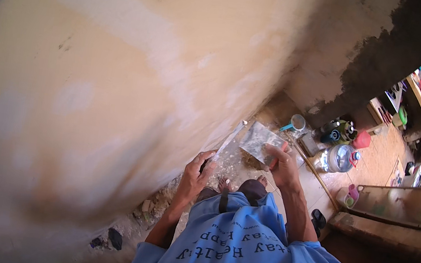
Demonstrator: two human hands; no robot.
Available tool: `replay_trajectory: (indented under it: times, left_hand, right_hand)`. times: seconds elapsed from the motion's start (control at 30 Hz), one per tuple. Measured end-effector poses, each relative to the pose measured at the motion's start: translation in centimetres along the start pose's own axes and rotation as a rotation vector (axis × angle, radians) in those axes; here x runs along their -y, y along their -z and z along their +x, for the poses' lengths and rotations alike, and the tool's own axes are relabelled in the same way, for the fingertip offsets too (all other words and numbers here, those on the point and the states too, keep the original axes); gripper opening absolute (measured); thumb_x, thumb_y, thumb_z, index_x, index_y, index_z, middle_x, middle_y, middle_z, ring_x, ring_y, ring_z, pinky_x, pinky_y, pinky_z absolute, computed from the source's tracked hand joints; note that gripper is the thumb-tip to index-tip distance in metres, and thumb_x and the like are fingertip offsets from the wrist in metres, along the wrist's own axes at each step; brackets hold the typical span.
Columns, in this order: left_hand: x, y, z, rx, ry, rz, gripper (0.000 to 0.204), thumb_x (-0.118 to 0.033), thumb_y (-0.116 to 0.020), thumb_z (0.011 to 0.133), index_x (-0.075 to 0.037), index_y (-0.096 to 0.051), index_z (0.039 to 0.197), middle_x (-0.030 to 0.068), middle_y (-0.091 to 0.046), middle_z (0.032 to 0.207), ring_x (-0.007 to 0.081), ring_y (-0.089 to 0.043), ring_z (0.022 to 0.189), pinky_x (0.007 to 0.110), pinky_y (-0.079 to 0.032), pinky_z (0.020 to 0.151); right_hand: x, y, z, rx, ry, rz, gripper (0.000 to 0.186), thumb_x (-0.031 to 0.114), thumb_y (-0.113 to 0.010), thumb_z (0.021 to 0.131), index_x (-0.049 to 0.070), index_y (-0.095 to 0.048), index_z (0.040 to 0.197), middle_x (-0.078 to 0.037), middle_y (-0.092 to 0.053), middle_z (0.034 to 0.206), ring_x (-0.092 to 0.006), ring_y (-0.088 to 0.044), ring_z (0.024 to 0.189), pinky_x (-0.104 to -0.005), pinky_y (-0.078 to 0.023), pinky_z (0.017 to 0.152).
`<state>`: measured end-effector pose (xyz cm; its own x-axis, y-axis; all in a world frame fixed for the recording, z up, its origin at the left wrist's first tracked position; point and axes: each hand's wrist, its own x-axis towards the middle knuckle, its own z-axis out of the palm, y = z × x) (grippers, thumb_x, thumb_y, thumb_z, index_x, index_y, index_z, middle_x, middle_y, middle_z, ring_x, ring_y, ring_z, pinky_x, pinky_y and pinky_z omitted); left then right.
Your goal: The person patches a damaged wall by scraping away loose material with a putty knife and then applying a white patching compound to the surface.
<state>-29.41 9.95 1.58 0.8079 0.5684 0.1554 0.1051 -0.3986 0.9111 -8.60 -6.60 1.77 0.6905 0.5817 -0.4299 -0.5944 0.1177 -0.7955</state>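
My left hand (198,173) is closed around a putty knife; its narrow, white-smeared blade (230,138) shows almost edge-on and points up and away, with a small white blob at the tip. Beside it, on the right, my right hand (282,166) grips a flat rectangular putty plate (261,141) by its orange-red edge. Grey-white smears cover the plate's face. A gap separates the two tools. Close by on the left rises a cream wall (111,74) with pale, whitish patches; the blade is near it, but I cannot tell whether they touch.
Rubble and white crumbs (148,211) lie along the wall's foot. Right of the plate stand a clear dipper (298,123) with a blue handle, a large water bottle (341,158) and a red container (362,139). A long stick (317,179) lies on the tiles near a low ledge (384,234).
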Motion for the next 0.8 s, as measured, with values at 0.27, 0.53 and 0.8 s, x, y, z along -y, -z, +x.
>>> replay_trajectory:
  times: [0.27,0.53,0.8]
  left_hand:
    - [1.9,3.1,-0.3,0.171,-0.244,0.602,0.043,-0.010,-0.065,0.089,-0.014,-0.059,0.131,0.0124,-0.060,0.094,0.0321,-0.064,0.077,0.040,-0.055,0.066]
    - [6.0,1.7,-2.0,-0.120,0.044,0.293,0.032,-0.017,-0.060,0.096,-0.005,-0.060,0.125,0.0167,-0.066,0.109,0.0329,-0.068,0.093,0.039,-0.054,0.079]
    - [5.5,1.0,-4.9,-0.152,0.281,0.160,0.034,-0.023,-0.059,0.098,-0.001,-0.061,0.123,0.0217,-0.068,0.106,0.0271,-0.068,0.092,0.036,-0.052,0.083]
  right_hand:
    - [1.6,-1.4,0.8,0.369,-0.272,0.605,0.028,0.006,-0.064,0.087,0.005,-0.056,0.114,-0.005,-0.067,0.088,-0.0153,-0.067,0.071,-0.0298,-0.047,0.040]
    - [10.7,-8.2,1.7,0.408,0.401,0.345,0.024,0.012,-0.068,0.087,0.007,-0.060,0.109,-0.004,-0.064,0.100,-0.0145,-0.061,0.086,-0.0336,-0.048,0.066]
    - [17.1,-14.5,3.4,0.438,0.965,-0.170,0.023,0.001,-0.060,0.092,-0.004,-0.064,0.114,-0.004,-0.063,0.111,-0.0135,-0.057,0.088,-0.0277,-0.046,0.078]
